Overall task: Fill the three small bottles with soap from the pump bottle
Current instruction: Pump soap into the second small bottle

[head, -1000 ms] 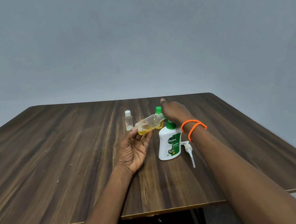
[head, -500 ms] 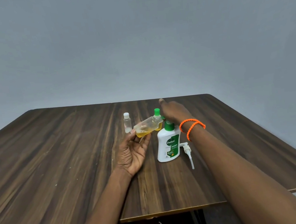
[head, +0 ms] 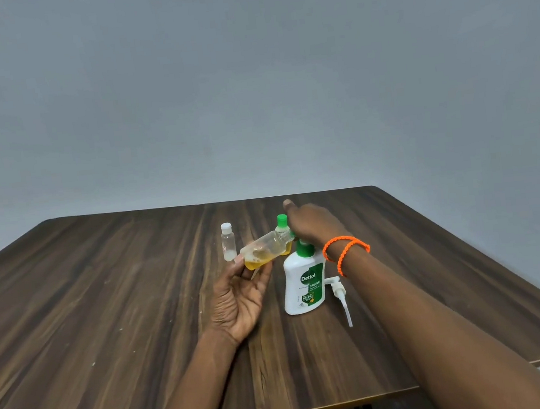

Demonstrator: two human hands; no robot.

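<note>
left hand (head: 239, 304) fingers (head: 239, 261) grip tilted small bottle (head: 263, 253).

Dark wood table (head: 107, 321); pump bottle (head: 304, 287), loose pump (head: 339, 293), white-capped bottle (head: 228, 242), green-capped bottle (head: 282, 224)

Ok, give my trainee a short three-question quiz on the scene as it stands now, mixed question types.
1. True or false: the pump head lies on the table, out of the Dettol bottle.
2. Multiple choice: the tilted bottle in the left hand holds A) clear liquid, B) yellow liquid, C) nothing.
3. Fill in: the small bottle with the white cap stands ______ on the table, held by no hand.

Key: 1 true; 2 B; 3 upright. Note: the right hand is at the tilted bottle's neck; whether its fingers grip a cap there is hidden.
</note>
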